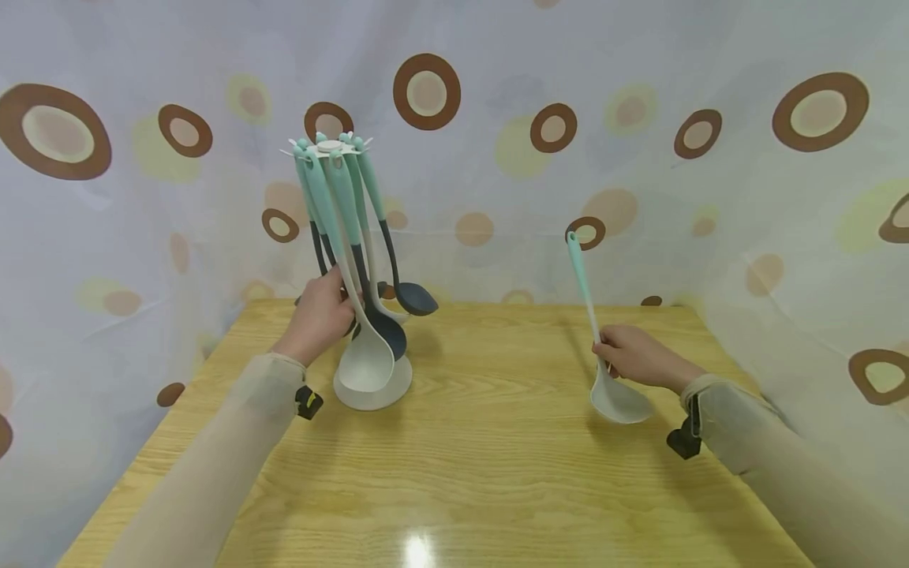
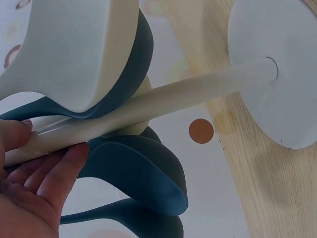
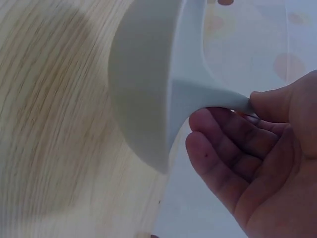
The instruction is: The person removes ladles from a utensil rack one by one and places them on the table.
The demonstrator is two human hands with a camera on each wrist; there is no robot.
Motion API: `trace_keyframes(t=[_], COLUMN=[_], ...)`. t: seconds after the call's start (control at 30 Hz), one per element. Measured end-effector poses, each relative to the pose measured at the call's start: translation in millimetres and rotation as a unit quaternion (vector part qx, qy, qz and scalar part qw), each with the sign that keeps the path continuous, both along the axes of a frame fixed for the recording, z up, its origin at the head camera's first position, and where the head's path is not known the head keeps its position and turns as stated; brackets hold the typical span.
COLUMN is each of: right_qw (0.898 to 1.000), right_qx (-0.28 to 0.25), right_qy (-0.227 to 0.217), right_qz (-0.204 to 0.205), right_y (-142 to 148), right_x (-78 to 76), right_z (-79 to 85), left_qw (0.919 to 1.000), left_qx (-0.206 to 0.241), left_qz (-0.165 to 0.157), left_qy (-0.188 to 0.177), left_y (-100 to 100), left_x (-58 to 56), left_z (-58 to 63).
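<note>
A white utensil stand (image 1: 372,394) holds several hanging utensils with mint-green handles. White and dark blue heads hang around its pole; a white ladle (image 1: 365,361) is at the front and a dark ladle (image 1: 416,299) points right. My left hand (image 1: 323,317) grips the white pole (image 2: 198,96) among the utensils, as the left wrist view shows; part of the fingers is hidden behind it. On the right, my right hand (image 1: 635,355) pinches another white ladle (image 1: 619,401) by its neck, just above the bowl. Its mint handle (image 1: 578,267) points up, and the bowl (image 3: 143,84) hangs low over the table.
A light wooden table (image 1: 483,473) lies under both hands. Behind and at the sides hangs a pale curtain (image 1: 483,173) with brown-ringed circles, close to the table's far edge. Black wrist straps with small devices (image 1: 685,439) sit on both wrists.
</note>
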State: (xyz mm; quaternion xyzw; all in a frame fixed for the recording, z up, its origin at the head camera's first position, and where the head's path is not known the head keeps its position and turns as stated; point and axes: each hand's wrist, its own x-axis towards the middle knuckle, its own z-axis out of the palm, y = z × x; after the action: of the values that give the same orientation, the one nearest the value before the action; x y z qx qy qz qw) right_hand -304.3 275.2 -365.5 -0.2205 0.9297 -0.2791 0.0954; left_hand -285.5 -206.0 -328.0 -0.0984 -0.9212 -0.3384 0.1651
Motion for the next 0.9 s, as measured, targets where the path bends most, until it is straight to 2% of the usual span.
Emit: trace_keyframes(t=[0.27,0.4,0.7,0.9], right_qw=[0.999,0.997,0.992,0.988], right_qx=[0.029,0.033,0.047,0.058], right_qy=[-0.041,-0.067,-0.115,-0.138], right_qz=[-0.015,-0.024,-0.015,-0.029], right_y=[26.1,39.0,57.9,69.9], right_x=[-3.7,-1.6,4.5,7.0], right_z=[-11.8,-16.3,-26.2,-33.2], left_qw=[1.0000,1.0000,1.0000,1.0000], left_qx=[0.006,0.006,-0.002,-0.005], left_qz=[-0.006,-0.007,-0.002,-0.008], left_qy=[0.001,0.002,0.002,0.001], left_y=[0.9,1.6,-1.4,-0.9], left_x=[-1.5,-1.7,-0.9,-1.1], left_z=[0.1,0.2,-0.7,-1.5])
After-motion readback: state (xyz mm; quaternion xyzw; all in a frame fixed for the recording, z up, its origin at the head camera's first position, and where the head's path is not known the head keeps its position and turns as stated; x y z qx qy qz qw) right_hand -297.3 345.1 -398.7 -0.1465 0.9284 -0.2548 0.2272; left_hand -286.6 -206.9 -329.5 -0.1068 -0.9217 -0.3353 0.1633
